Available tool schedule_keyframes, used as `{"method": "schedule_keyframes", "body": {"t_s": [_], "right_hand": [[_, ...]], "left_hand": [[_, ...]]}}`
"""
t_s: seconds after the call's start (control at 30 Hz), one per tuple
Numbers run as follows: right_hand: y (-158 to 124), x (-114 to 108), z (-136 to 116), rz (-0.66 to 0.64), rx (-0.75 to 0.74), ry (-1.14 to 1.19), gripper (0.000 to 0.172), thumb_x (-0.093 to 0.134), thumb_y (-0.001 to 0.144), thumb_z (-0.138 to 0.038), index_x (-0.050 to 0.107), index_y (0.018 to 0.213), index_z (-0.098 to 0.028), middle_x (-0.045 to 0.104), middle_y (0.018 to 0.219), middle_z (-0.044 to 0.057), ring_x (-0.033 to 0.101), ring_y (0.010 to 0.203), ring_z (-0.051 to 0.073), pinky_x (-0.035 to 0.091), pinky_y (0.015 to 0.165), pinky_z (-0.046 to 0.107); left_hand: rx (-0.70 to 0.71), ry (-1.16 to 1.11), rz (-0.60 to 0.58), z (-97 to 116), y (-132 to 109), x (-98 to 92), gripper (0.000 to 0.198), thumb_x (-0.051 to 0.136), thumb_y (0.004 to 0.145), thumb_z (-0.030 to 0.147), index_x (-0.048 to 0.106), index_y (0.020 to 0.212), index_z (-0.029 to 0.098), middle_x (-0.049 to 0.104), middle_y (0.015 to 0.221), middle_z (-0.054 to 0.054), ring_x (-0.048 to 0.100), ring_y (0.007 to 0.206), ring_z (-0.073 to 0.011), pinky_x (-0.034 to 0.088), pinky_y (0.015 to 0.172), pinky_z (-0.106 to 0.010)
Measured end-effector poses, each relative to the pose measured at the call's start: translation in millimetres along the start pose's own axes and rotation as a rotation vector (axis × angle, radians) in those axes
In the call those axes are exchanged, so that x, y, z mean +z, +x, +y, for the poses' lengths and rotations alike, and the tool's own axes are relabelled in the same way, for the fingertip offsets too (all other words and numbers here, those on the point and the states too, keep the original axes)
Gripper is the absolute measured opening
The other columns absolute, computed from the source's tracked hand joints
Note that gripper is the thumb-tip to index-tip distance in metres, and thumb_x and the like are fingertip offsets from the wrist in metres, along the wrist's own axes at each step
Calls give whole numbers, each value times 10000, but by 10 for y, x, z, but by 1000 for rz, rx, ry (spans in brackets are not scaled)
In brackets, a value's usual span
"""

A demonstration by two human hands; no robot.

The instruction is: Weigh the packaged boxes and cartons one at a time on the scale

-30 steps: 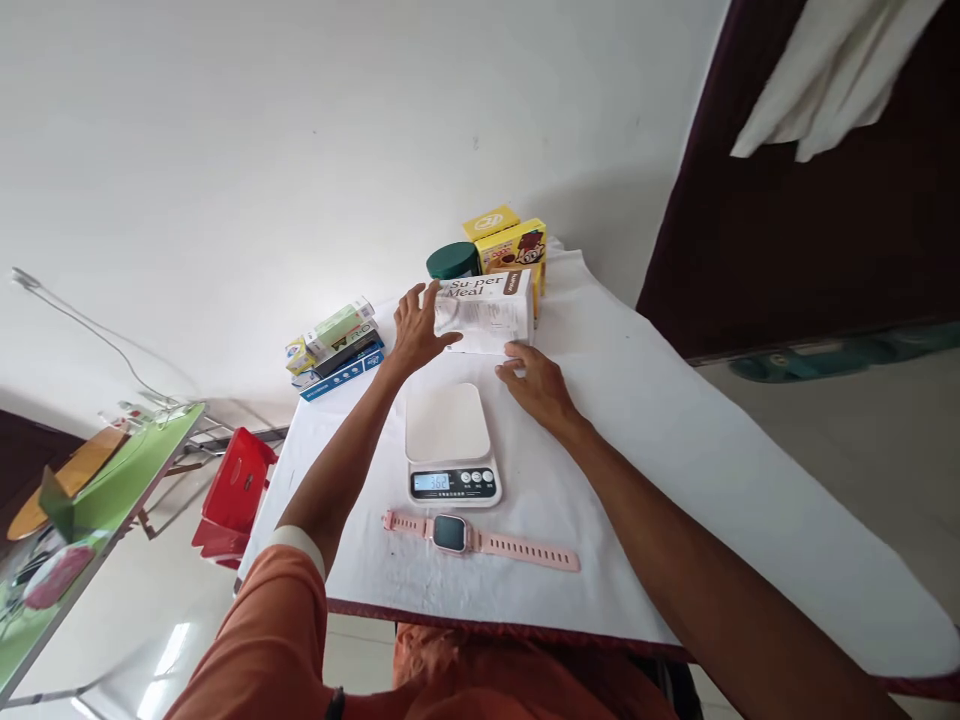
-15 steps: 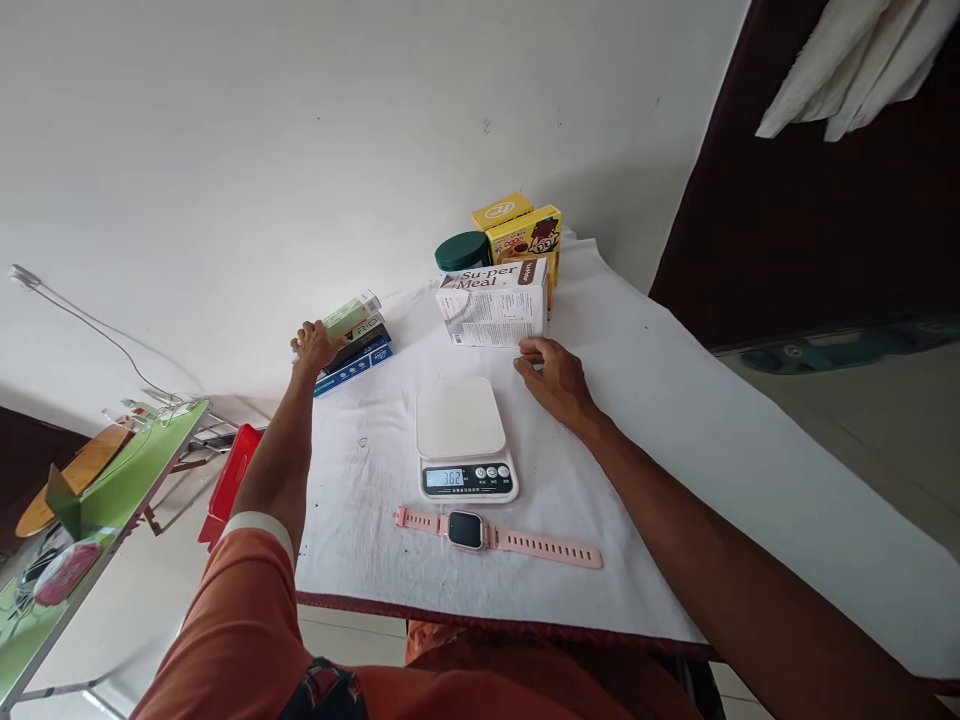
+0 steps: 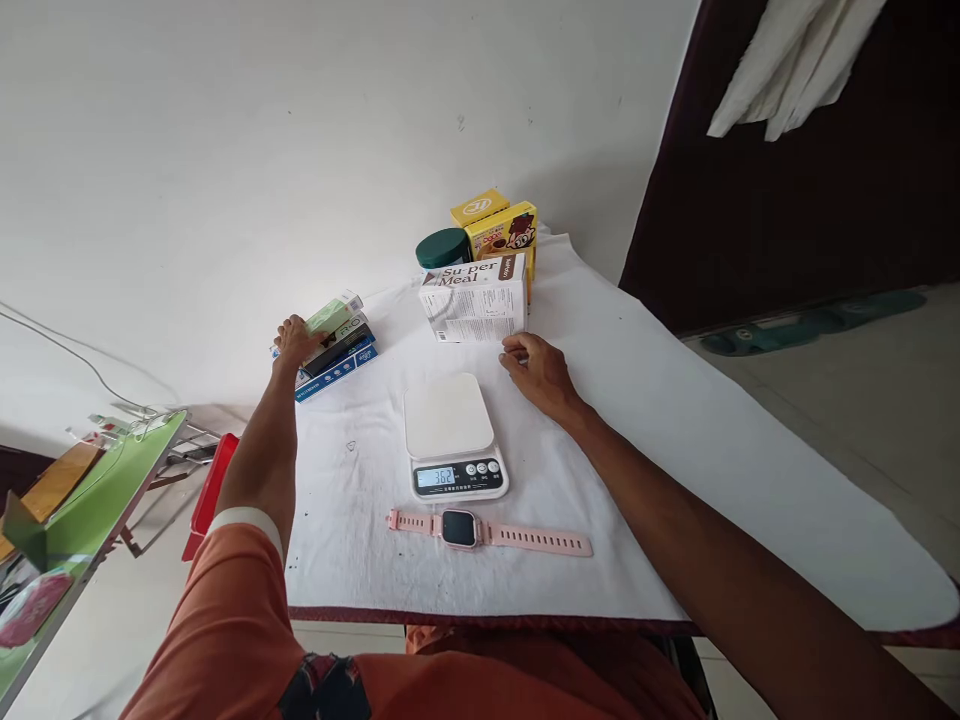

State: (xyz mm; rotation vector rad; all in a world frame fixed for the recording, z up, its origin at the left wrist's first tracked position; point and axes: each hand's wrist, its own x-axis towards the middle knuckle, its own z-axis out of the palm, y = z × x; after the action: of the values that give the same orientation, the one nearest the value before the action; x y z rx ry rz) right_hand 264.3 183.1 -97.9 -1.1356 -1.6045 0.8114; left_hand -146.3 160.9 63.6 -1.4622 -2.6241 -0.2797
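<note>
At the left of the cloth, my left hand [image 3: 295, 340] is closed round the near end of a light green box [image 3: 332, 313]. That box lies over a black box [image 3: 341, 343] and a blue box [image 3: 337, 371]. My right hand [image 3: 541, 372] rests by the lower right corner of a white "Su-per Meal" box [image 3: 477, 305], its fingers loosely bent, thumb apart, holding nothing. Between my hands sits a white kitchen scale [image 3: 448, 415], its pan bare and its display reading 362. A pink smartwatch [image 3: 459, 529] lies stretched out in front of the scale.
Behind the white box stand a green-lidded tub [image 3: 443, 247] and yellow boxes [image 3: 504, 233] near the wall. A white cloth [image 3: 600, 400] covers the table. A red plastic container [image 3: 210, 495] and a green side table [image 3: 124, 490] are to the left.
The whole view has shifted slightly, so things appear a little further left. Both hands keep their places by the boxes, and the scale still reads 362.
</note>
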Motion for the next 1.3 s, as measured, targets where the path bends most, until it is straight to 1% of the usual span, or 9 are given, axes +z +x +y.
{"method": "schedule_keyframes", "body": {"t_s": [0.13, 0.3, 0.5, 0.63, 0.77, 0.93, 1.1, 1.2, 1.3], "right_hand": [[8, -2, -9, -5, 12, 12, 157, 605, 836, -240, 688, 967, -215, 758, 1038, 78, 692, 867, 220, 586, 896, 429], [14, -6, -32, -14, 10, 13, 142, 594, 834, -213, 672, 953, -213, 749, 1032, 74, 684, 867, 215, 575, 902, 421], [19, -6, -33, -15, 0, 13, 137, 597, 829, -206, 664, 948, -206, 731, 996, 71, 675, 853, 212, 566, 909, 411], [24, 4, -22, -17, -3, 6, 135, 591, 831, -208, 669, 941, -202, 729, 978, 70, 673, 849, 212, 565, 902, 408], [42, 24, 5, -2, -15, -28, 140, 576, 832, -201, 669, 937, -201, 733, 959, 63, 671, 845, 211, 561, 882, 402], [64, 44, 31, 4, -21, -43, 136, 582, 838, -200, 669, 942, -201, 739, 953, 61, 667, 844, 209, 558, 874, 394], [57, 39, 10, -3, -6, -40, 140, 591, 839, -176, 671, 953, -190, 733, 945, 63, 671, 841, 203, 556, 884, 386], [47, 32, -7, -3, 0, -28, 135, 597, 841, -176, 673, 951, -190, 730, 954, 65, 671, 852, 204, 559, 881, 385], [32, 24, -23, -8, 9, -12, 133, 602, 832, -173, 672, 943, -197, 725, 938, 58, 664, 846, 206, 564, 872, 390]], "left_hand": [[52, -49, 82, -29, -209, -185, 524, 701, 884, 496, 482, 1268, 214, 512, 1447, -238, 455, 1406, -450, 415, 1095, -602], [226, -230, 149, -41, -820, -276, 493, 688, 888, 477, 464, 1259, 242, 551, 1375, -162, 505, 1357, -372, 435, 1143, -549], [491, -376, 19, 168, -1746, -48, 505, 674, 923, 505, 465, 1306, 252, 590, 1293, -116, 588, 1213, -314, 500, 1046, -488], [592, -396, -72, 402, -2125, 144, 430, 667, 957, 491, 491, 1274, 260, 599, 1215, -100, 592, 1164, -305, 491, 1031, -481], [612, -433, -122, 519, -2217, 277, 425, 636, 984, 536, 501, 1265, 247, 603, 1197, -103, 587, 1139, -303, 481, 1019, -488], [597, -440, -187, 507, -2177, 322, 511, 661, 962, 599, 524, 1303, 243, 616, 1258, -120, 587, 1203, -317, 465, 1059, -510], [570, -513, -120, 430, -2138, 184, 749, 724, 907, 649, 452, 1493, 270, 564, 1458, -159, 534, 1388, -355, 418, 1162, -565], [558, -561, -36, 414, -2117, 65, 752, 701, 924, 662, 450, 1520, 278, 564, 1470, -157, 542, 1403, -344, 410, 1187, -562], [576, -536, -25, 464, -2107, -4, 729, 694, 935, 657, 465, 1515, 282, 581, 1452, -150, 553, 1394, -341, 415, 1187, -557]]}}
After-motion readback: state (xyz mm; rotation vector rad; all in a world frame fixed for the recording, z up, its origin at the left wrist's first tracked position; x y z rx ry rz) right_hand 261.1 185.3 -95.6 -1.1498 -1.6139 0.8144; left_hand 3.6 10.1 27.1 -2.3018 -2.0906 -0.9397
